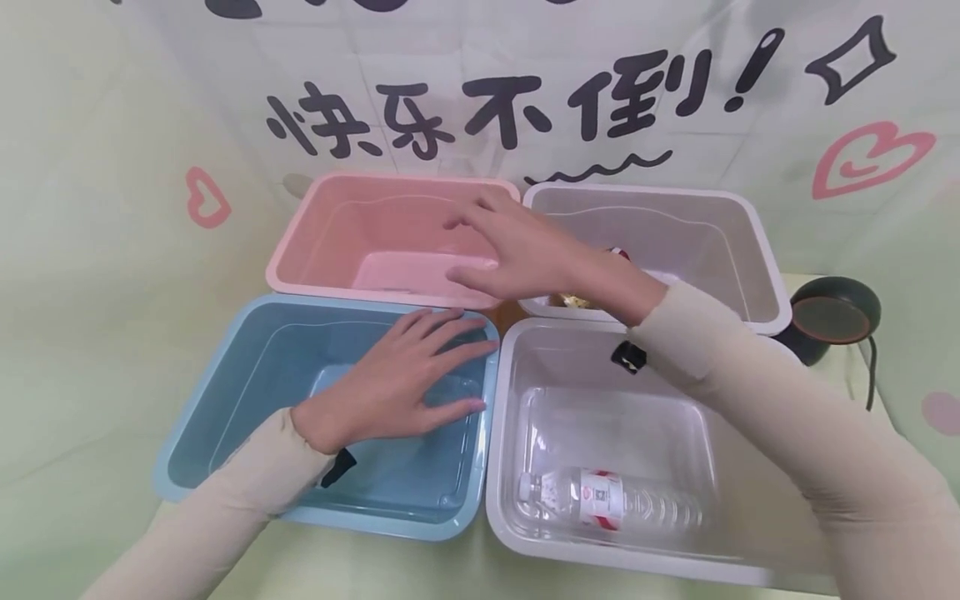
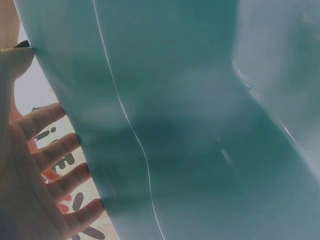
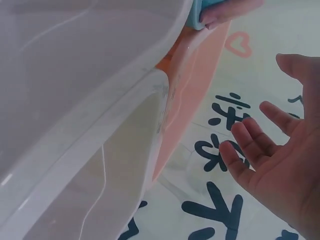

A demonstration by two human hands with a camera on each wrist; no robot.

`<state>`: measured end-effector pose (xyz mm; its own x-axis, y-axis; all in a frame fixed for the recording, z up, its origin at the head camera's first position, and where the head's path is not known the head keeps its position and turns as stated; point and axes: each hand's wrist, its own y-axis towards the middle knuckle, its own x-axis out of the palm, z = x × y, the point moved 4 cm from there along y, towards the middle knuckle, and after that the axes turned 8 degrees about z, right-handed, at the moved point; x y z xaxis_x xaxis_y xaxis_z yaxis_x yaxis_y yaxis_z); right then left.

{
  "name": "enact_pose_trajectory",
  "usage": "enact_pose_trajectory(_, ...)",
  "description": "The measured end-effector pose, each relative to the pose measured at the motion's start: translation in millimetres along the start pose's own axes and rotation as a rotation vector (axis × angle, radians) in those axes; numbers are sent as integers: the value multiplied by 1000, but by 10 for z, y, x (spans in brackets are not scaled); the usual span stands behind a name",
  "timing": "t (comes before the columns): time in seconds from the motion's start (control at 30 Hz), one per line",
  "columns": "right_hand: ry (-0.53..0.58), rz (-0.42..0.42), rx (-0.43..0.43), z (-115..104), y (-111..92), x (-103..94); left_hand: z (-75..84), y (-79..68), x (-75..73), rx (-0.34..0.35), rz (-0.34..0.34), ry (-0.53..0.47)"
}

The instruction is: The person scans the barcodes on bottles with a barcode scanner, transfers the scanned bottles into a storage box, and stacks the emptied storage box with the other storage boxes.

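Observation:
My left hand (image 1: pixel 390 375) hovers over the blue bin (image 1: pixel 251 367), fingers spread and reaching toward its right rim, holding nothing. In the left wrist view, the fingertips of that hand (image 2: pixel 40 175) line up along the edge of the blue wall. Over the right end of the pink bin (image 1: pixel 397 271) is my right hand (image 1: pixel 517 250), its fingers loosely bent and apart, with nothing in its grasp. The right wrist view shows this hand (image 3: pixel 285 155) palm up to the camera, apart from the bins.
A clear plastic bottle (image 1: pixel 600 498) lies in the front right whitish bin (image 1: pixel 622 417). In the back right bin (image 1: pixel 675 217), a yellowish packet (image 1: pixel 573 301) and a red item (image 1: pixel 619 252) show partly behind my right arm. A black round device (image 1: pixel 834 312) with a cable stands at right.

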<state>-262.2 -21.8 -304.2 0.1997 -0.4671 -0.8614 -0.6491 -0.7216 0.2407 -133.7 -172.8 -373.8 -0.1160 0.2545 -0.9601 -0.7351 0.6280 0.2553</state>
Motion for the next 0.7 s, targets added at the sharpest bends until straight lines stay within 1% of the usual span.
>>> enact_pose_trajectory(0.13, -30, -12, -5, -34, -240, -69, -6, 0, -8, -3, -2, -4)
enact_pose_trajectory(0.23, -55, -21, 1, -42, -467, -111, -3, 9, 2, -3, -14, -15)
enact_pose_trajectory(0.4, -37, -25, 40, -18, -815, -130, 12, 18, 8, -15, -22, -19)
enact_pose_trajectory(0.57, -11, -44, 69, 13, -1051, -113, 7, 6, -4, -29, -20, -11)
enact_pose_trajectory(0.7, -4, -76, 94, 29, -1217, -53, 5, -1, -14, -29, -19, -7)
